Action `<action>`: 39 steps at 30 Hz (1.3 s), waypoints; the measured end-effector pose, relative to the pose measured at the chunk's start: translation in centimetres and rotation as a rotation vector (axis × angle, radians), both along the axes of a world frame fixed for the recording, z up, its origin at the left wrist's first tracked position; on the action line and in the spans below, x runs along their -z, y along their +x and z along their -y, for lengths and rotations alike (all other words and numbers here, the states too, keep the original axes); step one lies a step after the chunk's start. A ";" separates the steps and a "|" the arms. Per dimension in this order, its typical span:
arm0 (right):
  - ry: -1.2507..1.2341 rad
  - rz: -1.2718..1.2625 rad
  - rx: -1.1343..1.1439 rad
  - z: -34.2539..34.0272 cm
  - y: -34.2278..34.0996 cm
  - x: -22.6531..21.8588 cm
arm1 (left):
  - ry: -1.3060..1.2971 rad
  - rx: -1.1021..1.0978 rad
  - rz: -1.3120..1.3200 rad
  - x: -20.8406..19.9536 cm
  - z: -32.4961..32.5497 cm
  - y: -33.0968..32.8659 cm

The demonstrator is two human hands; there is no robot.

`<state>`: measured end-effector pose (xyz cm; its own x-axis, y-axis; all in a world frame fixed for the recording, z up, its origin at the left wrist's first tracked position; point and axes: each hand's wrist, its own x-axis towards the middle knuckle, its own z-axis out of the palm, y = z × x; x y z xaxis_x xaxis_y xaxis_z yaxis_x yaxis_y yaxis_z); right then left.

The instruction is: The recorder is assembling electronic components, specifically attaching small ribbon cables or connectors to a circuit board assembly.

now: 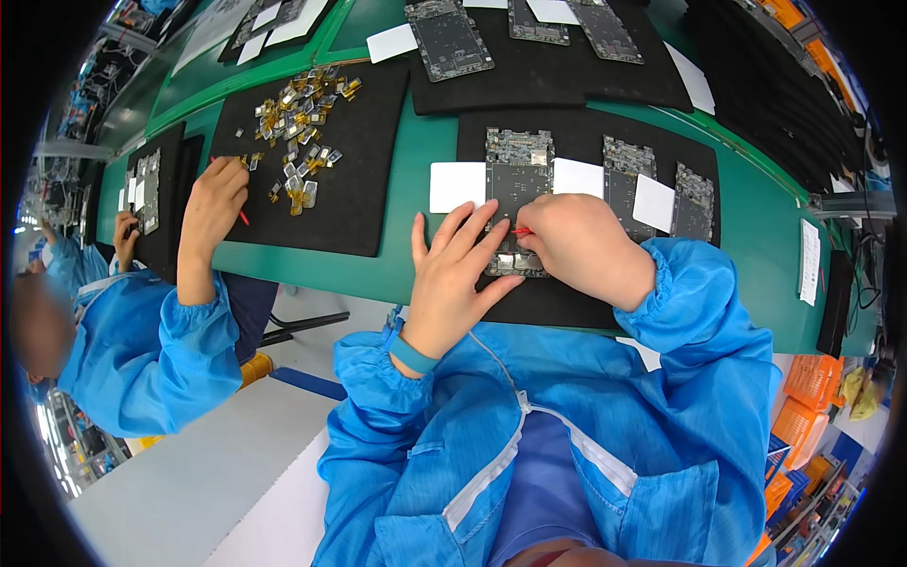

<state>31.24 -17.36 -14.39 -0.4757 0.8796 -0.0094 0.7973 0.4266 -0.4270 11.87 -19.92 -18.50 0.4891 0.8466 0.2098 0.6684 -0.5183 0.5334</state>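
The green table (pixel 420 170) is the biggest thing, and it spreads under and all around the grip of the right hand (pixel 578 230). To the left of the grip, well apart from it, another person in a blue jacket (pixel 156 350) works at the same table. A black mat (pixel 578 137) lies right below the grip. Another black mat (pixel 354 189) is off to its left, and a third black mat (pixel 543 76) is farther away, past the grip, with more boards on it.

The dark circuit board (pixel 515 184) lies on the near mat, right under the grip. Two more boards, a middle board (pixel 619 156) and an end board (pixel 694 194), sit to the right of the grip. The left hand (pixel 453 260) is just left of the grip, fingers spread and holding nothing, with some fingertips on the board.

One white card (pixel 457 189) is left of the grip, one is just past it, and one is to its right. A heap of little yellow and clear parts (pixel 293 123) is far to the left. The right hand's fingers are pinched shut on a thin red tool (pixel 521 231), which is over the board. I cannot tell if its tip touches.
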 end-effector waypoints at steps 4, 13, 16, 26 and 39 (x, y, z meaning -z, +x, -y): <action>-0.095 0.069 -0.047 -0.1 -0.2 -0.5 | 0.002 0.001 0.003 0.0 -0.1 0.0; -0.120 -0.223 0.021 0.4 1.7 -1.6 | -0.010 0.031 -0.021 -0.5 -0.3 -0.3; 0.008 -0.172 -0.047 1.1 2.3 -0.8 | -0.033 0.082 -0.002 -0.9 -0.8 -0.9; 0.077 -0.061 -0.091 1.3 1.8 -0.6 | 0.090 0.183 -0.028 -0.3 -4.0 -0.2; 0.275 0.055 -0.206 2.7 0.8 0.2 | 0.189 0.180 -0.118 0.2 -3.9 0.0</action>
